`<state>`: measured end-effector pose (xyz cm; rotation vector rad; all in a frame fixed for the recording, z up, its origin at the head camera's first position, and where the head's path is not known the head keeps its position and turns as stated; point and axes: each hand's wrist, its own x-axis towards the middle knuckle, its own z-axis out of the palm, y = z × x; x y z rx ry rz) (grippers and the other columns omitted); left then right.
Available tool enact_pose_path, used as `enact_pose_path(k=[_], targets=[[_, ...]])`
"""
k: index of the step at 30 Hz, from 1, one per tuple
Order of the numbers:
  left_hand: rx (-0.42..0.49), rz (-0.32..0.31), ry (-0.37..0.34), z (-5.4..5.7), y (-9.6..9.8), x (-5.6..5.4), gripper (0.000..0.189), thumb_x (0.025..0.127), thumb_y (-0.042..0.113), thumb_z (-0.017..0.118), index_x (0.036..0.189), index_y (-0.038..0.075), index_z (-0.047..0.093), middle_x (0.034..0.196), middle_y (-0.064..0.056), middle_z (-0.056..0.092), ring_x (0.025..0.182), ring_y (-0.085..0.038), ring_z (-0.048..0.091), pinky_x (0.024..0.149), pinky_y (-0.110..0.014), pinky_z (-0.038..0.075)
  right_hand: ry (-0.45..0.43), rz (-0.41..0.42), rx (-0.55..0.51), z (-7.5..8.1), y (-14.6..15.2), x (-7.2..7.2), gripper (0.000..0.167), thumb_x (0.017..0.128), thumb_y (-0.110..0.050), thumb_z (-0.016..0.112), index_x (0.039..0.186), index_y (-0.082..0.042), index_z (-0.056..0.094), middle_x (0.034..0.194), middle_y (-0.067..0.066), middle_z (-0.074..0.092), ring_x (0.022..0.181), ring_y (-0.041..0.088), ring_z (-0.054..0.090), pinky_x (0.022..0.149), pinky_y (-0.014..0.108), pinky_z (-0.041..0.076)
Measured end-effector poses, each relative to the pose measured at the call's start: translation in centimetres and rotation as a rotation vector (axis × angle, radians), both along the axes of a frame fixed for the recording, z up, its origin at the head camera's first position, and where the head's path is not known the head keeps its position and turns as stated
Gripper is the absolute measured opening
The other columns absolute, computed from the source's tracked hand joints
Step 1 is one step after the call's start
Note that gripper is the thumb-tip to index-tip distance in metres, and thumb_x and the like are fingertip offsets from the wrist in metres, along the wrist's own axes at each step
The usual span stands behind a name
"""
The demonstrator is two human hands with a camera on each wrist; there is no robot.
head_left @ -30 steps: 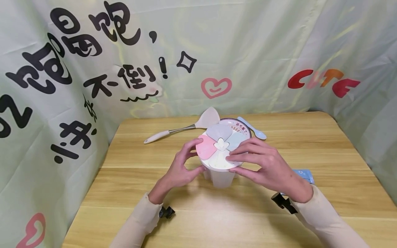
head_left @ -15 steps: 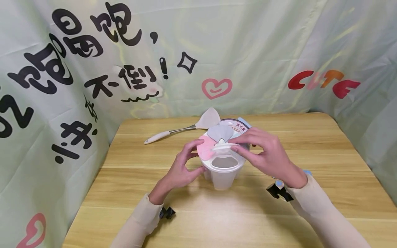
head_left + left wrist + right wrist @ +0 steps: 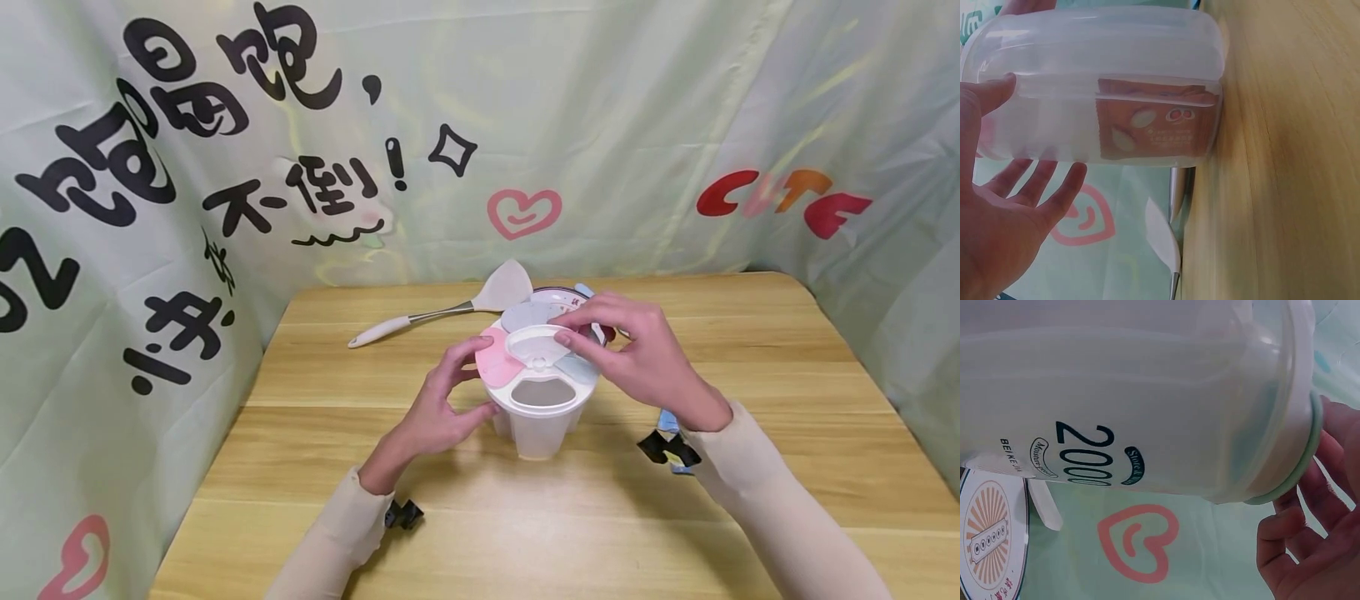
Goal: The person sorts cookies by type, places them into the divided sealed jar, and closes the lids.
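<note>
A translucent storage canister (image 3: 538, 433) with a petal-shaped lid stands upright on the table. Its white flap (image 3: 538, 343) is lifted, and an oval opening shows at the front; the pink flap (image 3: 498, 358) lies flat. My left hand (image 3: 442, 408) grips the canister's left side, thumb in front and fingers at the lid's rim. Thumb and fingers of my right hand (image 3: 637, 350) pinch the raised white flap at its right edge. Through the canister wall in the left wrist view, a reddish-brown sachet (image 3: 1154, 122) is visible in one compartment. The right wrist view shows printed lettering on the canister (image 3: 1085, 453).
Behind the canister lie a pale spatula (image 3: 435, 312) and a round printed plate (image 3: 551, 294), partly covered. A light blue spoon (image 3: 584, 290) is mostly hidden by my right hand. Blue packaging (image 3: 667, 421) shows beside my right wrist. A printed curtain (image 3: 622, 150) hangs behind the wooden table (image 3: 315, 467).
My right hand has lifted the white front flap and swung it backward, uncovering the oval opening. My left hand has stayed in place on the canister.
</note>
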<state>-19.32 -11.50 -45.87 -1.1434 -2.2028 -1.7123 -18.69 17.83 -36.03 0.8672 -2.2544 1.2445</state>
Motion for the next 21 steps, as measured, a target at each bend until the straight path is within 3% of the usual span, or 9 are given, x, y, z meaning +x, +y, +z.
enact_pose_path(k=[5,13,21], targets=[[-0.009,0.003,-0.004,0.0,0.1,0.1,0.081,0.087,-0.008,0.085,0.155,0.004,0.043,0.162,-0.022,0.051,0.138,-0.033,0.062,0.112,-0.046,0.062,0.035,0.018,-0.006,0.0,0.7,0.6,0.036,0.083,0.007,0.090,0.111,-0.014,0.086,0.091,-0.008,0.074,0.082,0.001,0.059,0.066,0.016,0.046],[-0.011,0.011,-0.005,0.0,0.2,0.1,0.082,0.087,-0.008,0.085,0.156,0.005,0.043,0.162,-0.022,0.051,0.138,-0.038,0.062,0.111,-0.045,0.062,0.041,-0.029,-0.001,-0.3,3.7,1.3,0.037,0.082,0.014,0.086,0.110,-0.009,0.085,0.092,-0.005,0.076,0.082,0.001,0.058,0.068,0.019,0.044],[-0.013,0.021,-0.016,-0.2,0.2,0.1,0.083,0.087,-0.008,0.084,0.158,0.005,0.043,0.165,-0.022,0.049,0.137,-0.040,0.062,0.111,-0.044,0.062,-0.008,-0.113,0.116,-2.0,6.5,1.7,0.039,0.083,0.011,0.087,0.105,-0.021,0.085,0.090,-0.012,0.075,0.083,-0.002,0.059,0.066,0.017,0.045]])
